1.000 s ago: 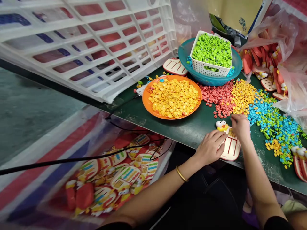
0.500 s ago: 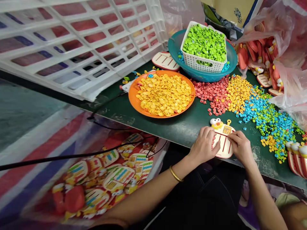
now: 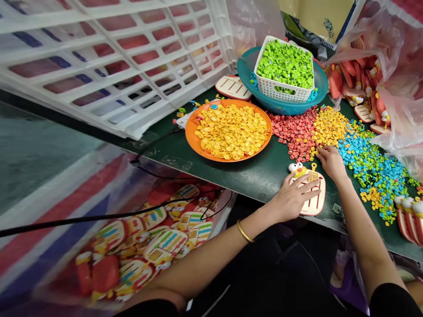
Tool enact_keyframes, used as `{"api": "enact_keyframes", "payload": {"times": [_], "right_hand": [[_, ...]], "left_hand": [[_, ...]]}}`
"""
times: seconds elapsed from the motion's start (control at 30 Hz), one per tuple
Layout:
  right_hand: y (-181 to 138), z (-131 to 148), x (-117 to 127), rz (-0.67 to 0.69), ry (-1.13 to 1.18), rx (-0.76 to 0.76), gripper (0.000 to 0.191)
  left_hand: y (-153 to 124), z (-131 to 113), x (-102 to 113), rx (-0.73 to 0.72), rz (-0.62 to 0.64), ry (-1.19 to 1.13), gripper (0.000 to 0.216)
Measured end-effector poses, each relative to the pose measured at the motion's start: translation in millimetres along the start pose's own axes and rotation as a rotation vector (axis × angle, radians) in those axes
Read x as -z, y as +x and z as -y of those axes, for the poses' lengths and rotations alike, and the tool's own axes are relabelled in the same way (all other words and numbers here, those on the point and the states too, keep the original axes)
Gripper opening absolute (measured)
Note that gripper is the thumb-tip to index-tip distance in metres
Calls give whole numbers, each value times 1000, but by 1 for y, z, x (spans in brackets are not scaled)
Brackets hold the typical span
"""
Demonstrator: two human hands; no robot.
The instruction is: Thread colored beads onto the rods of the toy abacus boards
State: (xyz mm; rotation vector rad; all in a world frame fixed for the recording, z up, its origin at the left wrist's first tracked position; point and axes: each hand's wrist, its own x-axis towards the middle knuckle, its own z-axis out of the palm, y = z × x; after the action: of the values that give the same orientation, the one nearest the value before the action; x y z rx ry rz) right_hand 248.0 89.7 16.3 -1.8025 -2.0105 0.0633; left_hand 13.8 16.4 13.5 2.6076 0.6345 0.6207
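Observation:
A cream toy board (image 3: 313,204) with red slots, a duck-like head with bulging eyes and a yellow loop lies at the table's near edge. My left hand (image 3: 289,200) rests over its left part, fingers spread flat across the slots and partly hiding them. Beyond the board, my right hand (image 3: 333,165) reaches to the near edge of a pile of small yellow pieces (image 3: 330,125). Its fingers are bent together, and whatever lies between the fingertips is hidden. Red pieces (image 3: 295,134) adjoin on the left, blue and green pieces (image 3: 373,163) on the right.
An orange plate (image 3: 194,143) holds yellow discs. Behind it, a white basket (image 3: 280,90) of green pieces sits in a blue basin (image 3: 246,66). A white crate (image 3: 132,66) leans at left. Boards with coloured pieces (image 3: 165,244) fill a bag below. Striped toys (image 3: 410,220) stand at right.
My right hand has left the board and moved up to the yellow pile. My left hand has opened from a bent grip at the board's side to lie flat over it.

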Motion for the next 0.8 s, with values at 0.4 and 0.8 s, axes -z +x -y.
{"api": "enact_keyframes", "payload": {"times": [0.4,0.8], "right_hand": [[-32,14,3,-55,23,-160,16],[-86,49,22,-119,513,-424,21]], "left_hand": [[-3,5,-6,71,-184,-86,40],[-5,3,-8,131,-204,-39,41]]}}
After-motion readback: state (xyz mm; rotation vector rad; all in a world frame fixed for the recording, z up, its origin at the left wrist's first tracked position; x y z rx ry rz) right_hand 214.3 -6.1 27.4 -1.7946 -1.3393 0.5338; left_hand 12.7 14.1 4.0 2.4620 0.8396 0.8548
